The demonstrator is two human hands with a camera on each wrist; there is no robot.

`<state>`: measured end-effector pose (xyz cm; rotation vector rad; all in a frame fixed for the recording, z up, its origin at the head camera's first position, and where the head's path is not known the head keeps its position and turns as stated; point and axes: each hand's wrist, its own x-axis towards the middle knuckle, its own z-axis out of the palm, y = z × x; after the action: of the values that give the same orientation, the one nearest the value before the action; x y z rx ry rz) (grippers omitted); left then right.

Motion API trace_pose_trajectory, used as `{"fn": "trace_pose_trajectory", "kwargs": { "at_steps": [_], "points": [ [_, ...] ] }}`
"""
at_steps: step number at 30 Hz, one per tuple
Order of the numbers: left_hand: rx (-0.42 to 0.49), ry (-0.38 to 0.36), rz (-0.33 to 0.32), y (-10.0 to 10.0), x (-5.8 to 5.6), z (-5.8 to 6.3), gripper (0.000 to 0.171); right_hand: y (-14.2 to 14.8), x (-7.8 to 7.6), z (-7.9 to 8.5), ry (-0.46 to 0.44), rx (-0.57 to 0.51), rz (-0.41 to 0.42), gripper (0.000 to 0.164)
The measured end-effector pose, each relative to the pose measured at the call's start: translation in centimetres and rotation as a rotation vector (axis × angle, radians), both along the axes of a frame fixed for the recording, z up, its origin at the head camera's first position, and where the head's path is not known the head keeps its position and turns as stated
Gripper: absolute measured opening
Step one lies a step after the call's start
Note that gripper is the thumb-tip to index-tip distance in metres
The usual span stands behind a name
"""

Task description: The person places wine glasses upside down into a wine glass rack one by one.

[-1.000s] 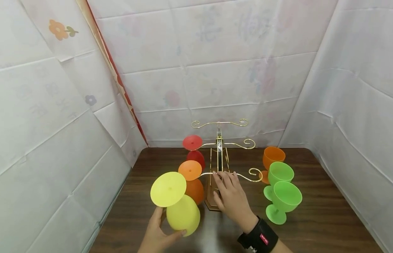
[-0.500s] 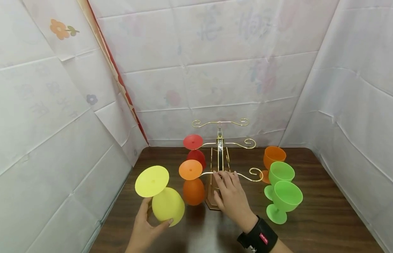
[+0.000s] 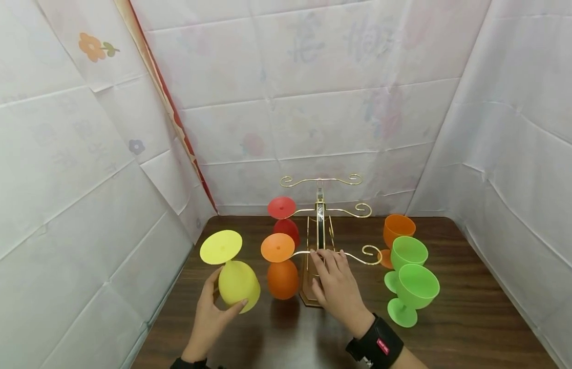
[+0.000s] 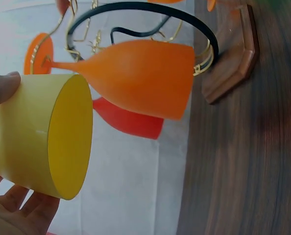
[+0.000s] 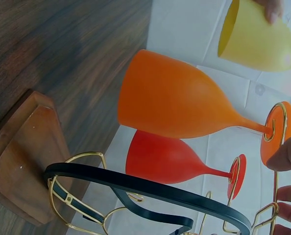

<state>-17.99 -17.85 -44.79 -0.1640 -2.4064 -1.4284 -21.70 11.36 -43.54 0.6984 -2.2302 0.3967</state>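
Note:
My left hand [image 3: 212, 310] grips a yellow goblet [image 3: 238, 287] by its bowl, upside down with its round foot uppermost, left of the rack. In the left wrist view, the thumb and fingers lie on opposite sides of the yellow bowl, whose mouth faces down. My right hand [image 3: 336, 287] rests on the front gold wire arm of a goblet rack [image 3: 320, 220], fingers stretched forward. An orange goblet [image 3: 283, 279] hangs upside down by its foot from that arm's left end. Behind it, a red goblet [image 3: 286, 231] hangs the same way from the middle arm.
Two green goblets [image 3: 419, 282] and an orange upright goblet [image 3: 398, 229] stand in a row at the right on the dark wooden table [image 3: 474, 307]. White cloth walls [image 3: 313, 118] rise behind and at both sides. The rack has a wooden base [image 5: 28, 156].
My left hand has carried the yellow goblet leftward and back, away from the hanging orange goblet. My right hand stays at the rack's front arm.

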Motion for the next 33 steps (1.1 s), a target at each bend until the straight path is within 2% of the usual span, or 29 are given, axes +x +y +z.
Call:
{"fn": "trace_pose_trajectory", "kwargs": {
  "at_steps": [12, 18, 26, 33],
  "points": [
    [0.069, -0.085, 0.021, -1.5, -4.4, -1.8, 0.088, -0.2, -0.2, -0.1, 0.018, 0.001, -0.016, 0.058],
    [0.088, -0.110, 0.016, -1.5, -6.5, -2.1, 0.088, -0.4, -0.1, -0.1, 0.025, -0.006, -0.032, 0.057],
    [0.086, -0.079, 0.013, -0.6, -9.0, -2.3, 0.086, -0.4, 0.0, 0.1, 0.009, -0.007, -0.049, 0.054],
    [0.070, -0.051, 0.031, -0.2, -11.1, -2.9, 0.086, -0.7, 0.0, 0.0, 0.039, -0.005, -0.068, 0.051]
  ]
}}
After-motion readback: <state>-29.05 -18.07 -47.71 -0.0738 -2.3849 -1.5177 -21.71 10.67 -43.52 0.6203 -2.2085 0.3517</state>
